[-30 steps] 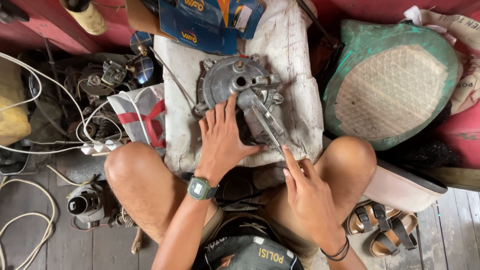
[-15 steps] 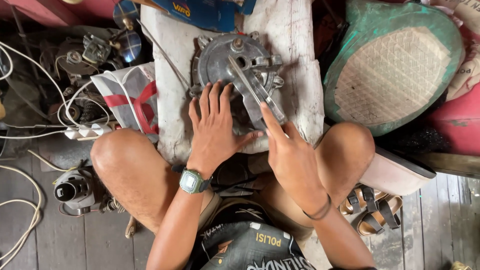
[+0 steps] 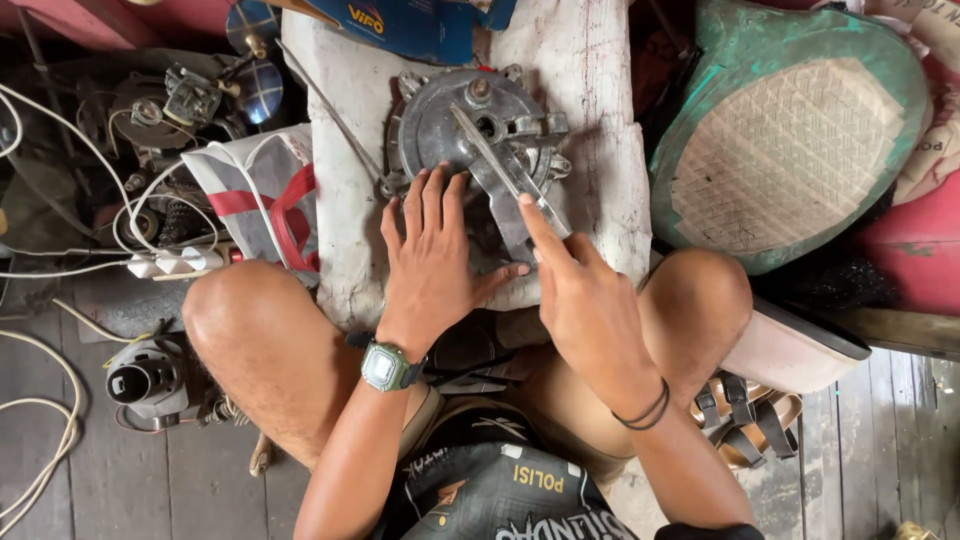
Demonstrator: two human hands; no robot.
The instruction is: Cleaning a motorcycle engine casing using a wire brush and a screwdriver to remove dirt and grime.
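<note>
A round grey metal motor housing [image 3: 440, 125] lies on a dirty white cloth [image 3: 590, 120] between my bare knees. My left hand [image 3: 430, 260] lies flat on the housing's near edge, fingers spread, with a green watch [image 3: 385, 367] on the wrist. A long flat metal bar [image 3: 490, 150] slants across the housing from its centre toward me. My right hand [image 3: 585, 300] grips the bar's near end, index finger stretched along it and the other fingers curled. How the thumb sits is hidden.
A large green round object [image 3: 790, 140] with a woven tan face lies at right. At left are a white bag with red stripes [image 3: 265, 185], a white power strip [image 3: 180, 262] with cables, a small motor [image 3: 140, 380] and other parts. Sandals [image 3: 745, 415] sit by my right leg.
My right hand has moved up from near my knee onto the metal bar on the housing. My left hand has stayed flat on the housing. The camera view has shifted slightly.
</note>
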